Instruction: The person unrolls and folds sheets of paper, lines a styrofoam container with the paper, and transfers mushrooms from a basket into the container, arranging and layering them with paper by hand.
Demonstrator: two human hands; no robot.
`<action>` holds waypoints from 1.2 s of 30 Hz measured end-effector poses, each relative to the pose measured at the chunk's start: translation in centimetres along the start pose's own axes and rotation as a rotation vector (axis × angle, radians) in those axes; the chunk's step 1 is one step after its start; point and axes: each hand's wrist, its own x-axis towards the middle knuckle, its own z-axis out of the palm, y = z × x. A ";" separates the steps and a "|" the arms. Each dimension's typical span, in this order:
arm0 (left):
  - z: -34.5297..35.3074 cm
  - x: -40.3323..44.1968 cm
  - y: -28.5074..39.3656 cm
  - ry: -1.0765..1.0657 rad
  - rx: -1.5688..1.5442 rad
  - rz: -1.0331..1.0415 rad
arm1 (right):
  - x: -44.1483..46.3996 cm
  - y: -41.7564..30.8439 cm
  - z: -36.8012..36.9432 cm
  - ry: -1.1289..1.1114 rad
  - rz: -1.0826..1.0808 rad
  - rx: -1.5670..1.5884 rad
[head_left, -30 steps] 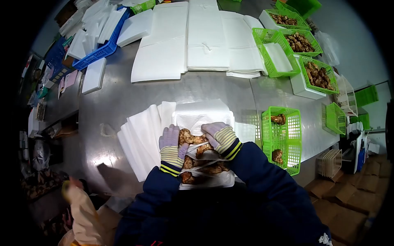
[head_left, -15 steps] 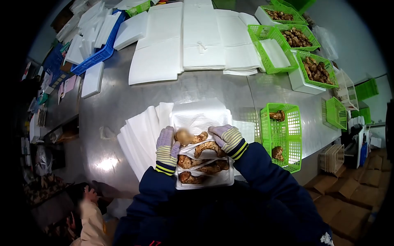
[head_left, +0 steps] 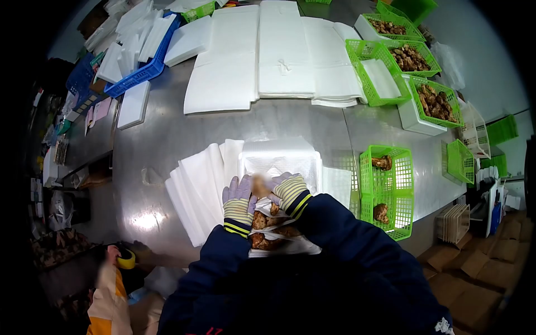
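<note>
A white foam box (head_left: 319,167), lined with thin white sheet, lies in front of me with brown-and-cream mushrooms (head_left: 263,219) in rows. My left hand (head_left: 239,196), in a lilac and striped glove, rests at the box's left side with its fingers stretched out, beside a pale mushroom (head_left: 259,187). From the right, my right hand (head_left: 288,190), gloved alike, has its fingers bent against that same mushroom, which looks blurred. My sleeves and hands hide part of the lower rows.
White foam sheets (head_left: 192,184) fan out left of the box. A green basket (head_left: 386,192) with two mushrooms stands at right. Stacked white sheets (head_left: 285,50), a blue crate (head_left: 142,72) and mushroom-filled green baskets (head_left: 435,103) sit farther back. A co-worker's hand (head_left: 113,254) is at lower left.
My right hand has moved left from the box's right side to the pale mushroom, closer to my left hand. A yellow ring-shaped item now shows by the co-worker's hand.
</note>
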 end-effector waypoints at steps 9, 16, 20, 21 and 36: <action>2.3 5.7 -3.3 0.176 -0.407 -0.292 | -2.2 5.6 -0.1 0.617 -0.003 0.563; 1.9 10.9 -3.8 -0.110 -1.153 -0.798 | -4.4 8.9 -0.5 0.678 0.484 0.923; 0.4 9.2 -4.6 -0.196 -1.221 -0.353 | -3.9 10.3 1.4 0.578 0.449 0.915; -0.2 8.5 -5.2 -0.305 -1.193 -0.372 | -3.8 10.3 1.5 0.549 0.421 0.891; 1.4 7.1 -2.8 -0.063 -1.157 -0.639 | -4.1 8.5 3.9 0.649 0.553 0.953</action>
